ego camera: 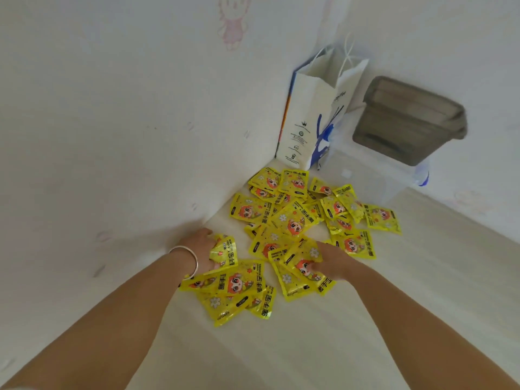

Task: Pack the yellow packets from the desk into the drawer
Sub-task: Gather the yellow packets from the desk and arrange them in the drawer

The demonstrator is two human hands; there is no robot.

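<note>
Several yellow packets [295,218] with a cartoon face lie scattered and overlapping on the pale desk [365,319], in the corner by the wall. My left hand [201,244], with a silver bangle on the wrist, grips an upright yellow packet [225,251] at the left of the heap. My right hand [333,261] holds a packet [302,267] near the middle of the heap, thumb on its face. A smaller cluster of packets [236,294] lies under and between my hands. No drawer is in view.
A white paper bag [312,114] with blue print and cord handles stands in the corner behind the packets. A grey translucent bin [408,122] sits to its right on a clear plastic box [394,175]. The wall [112,108] runs close along the left.
</note>
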